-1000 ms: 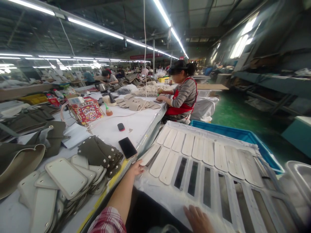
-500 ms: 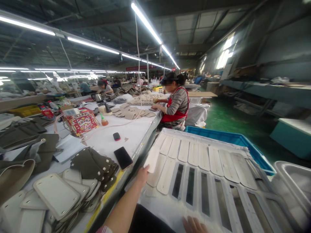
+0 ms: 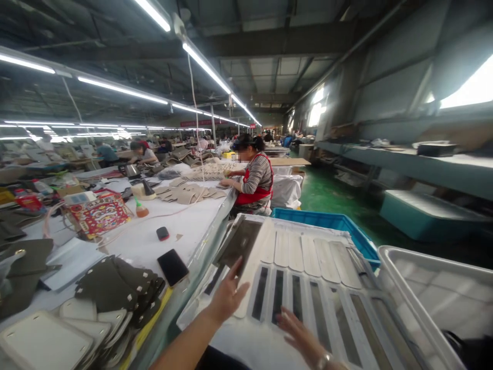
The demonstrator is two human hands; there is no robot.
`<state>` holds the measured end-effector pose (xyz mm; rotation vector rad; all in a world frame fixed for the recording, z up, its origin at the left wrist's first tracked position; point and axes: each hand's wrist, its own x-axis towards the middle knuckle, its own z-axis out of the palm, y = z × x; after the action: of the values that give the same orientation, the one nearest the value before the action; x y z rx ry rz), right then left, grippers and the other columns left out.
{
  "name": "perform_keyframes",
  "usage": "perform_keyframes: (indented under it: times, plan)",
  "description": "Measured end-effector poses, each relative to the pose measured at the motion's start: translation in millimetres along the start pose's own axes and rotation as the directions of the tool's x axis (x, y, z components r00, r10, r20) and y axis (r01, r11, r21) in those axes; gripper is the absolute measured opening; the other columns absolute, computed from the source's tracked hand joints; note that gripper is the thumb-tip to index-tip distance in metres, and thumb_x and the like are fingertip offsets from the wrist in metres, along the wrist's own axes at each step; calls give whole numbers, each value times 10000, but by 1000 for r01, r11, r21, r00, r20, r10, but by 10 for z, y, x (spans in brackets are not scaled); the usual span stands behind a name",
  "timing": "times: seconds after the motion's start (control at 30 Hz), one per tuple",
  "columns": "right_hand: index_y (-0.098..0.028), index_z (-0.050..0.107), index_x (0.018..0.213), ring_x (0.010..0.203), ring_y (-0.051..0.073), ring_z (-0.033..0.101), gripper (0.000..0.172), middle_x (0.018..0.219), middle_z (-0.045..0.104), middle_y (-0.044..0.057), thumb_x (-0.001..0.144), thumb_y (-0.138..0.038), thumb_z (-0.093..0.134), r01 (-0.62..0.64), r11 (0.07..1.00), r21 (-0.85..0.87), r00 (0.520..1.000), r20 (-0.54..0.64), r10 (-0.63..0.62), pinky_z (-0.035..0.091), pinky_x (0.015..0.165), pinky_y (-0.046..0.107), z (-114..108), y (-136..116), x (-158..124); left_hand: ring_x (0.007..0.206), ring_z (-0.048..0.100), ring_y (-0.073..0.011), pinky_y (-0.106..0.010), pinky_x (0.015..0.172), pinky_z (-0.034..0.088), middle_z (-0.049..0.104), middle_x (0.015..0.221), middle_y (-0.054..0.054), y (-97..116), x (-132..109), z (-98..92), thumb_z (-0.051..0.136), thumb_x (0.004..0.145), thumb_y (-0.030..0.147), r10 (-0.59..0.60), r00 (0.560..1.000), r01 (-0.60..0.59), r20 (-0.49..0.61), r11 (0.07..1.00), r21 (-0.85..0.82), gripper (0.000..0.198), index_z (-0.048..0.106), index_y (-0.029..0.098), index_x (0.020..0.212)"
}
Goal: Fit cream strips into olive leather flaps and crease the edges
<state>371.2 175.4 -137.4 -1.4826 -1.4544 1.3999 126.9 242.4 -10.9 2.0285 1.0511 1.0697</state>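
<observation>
My left hand reaches over the upper left of a white slotted frame. Its fingers are stretched apart, the forefinger at the lower edge of a dark grey-brown panel and the thumb over a long white strip. Whether the fingertips press on either piece is unclear. Lower down, my right hand hovers over or rests on the frame's dark slots, fingers spread, nothing held. Along the frame's far side, several pale rounded strips lie in a row.
Left, the white table bears a phone, dark snap-studded pieces and stacked pale panels. A blue crate stands beyond the frame, a white bin at right. A co-worker sits farther along.
The view has swung right. My left hand no longer pinches a white strip; its fingers are spread. A dark panel shows at the frame's upper left. My right hand has come further into view.
</observation>
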Motion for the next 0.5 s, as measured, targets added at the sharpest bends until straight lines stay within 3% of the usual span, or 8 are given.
perform_keyframes:
  times: [0.1,0.17,0.23,0.37,0.47,0.5]
  plan:
    - [-247,283,1358,1186,261,477,775,1386,389,146,748,-721,349,155,897,415,983,21,-180,434,888,454,-74,-824,-159,1297,336,-278,-385,1075,326,239,1472,-111,375,-289,100,457,870,256,319,934,-355,161,880,315,303,600,133,1107]
    - [-265,353,1297,1130,258,520,698,1321,470,122,743,-680,438,230,775,588,963,-23,-268,426,899,454,-25,-1225,-273,1309,305,-305,-419,1065,342,260,1462,-123,582,-401,112,467,861,227,459,864,-500,206,737,454,269,616,119,1057]
    - [-264,432,1205,1035,251,574,558,1203,561,98,778,-622,455,266,684,679,949,-61,-308,447,867,451,30,-1490,-399,1287,338,-326,-441,1040,374,303,1444,-121,765,-475,93,483,852,218,540,811,-563,226,617,550,213,643,121,953]
    - [-247,465,1148,939,235,599,381,1094,598,84,835,-464,477,387,702,598,919,-184,-350,494,783,417,53,-1829,-770,1218,427,-351,-460,994,415,350,1415,-147,1105,-675,18,557,817,310,562,787,-569,255,501,652,216,642,127,896]
    - [-243,427,1212,1078,239,528,486,1189,548,71,775,-383,588,469,729,499,882,-219,-418,453,891,405,96,-2111,-1177,1229,381,-418,-528,1009,357,277,1433,-214,1385,-925,-19,625,676,586,460,825,-550,329,518,655,550,620,104,942]
    - [-228,394,1252,1114,246,501,581,1214,529,73,740,-366,631,550,739,389,835,-215,-507,436,920,413,128,-2219,-1315,1243,356,-424,-537,1022,329,241,1444,-225,1484,-1009,-26,620,646,632,421,839,-537,345,534,653,616,611,97,950]
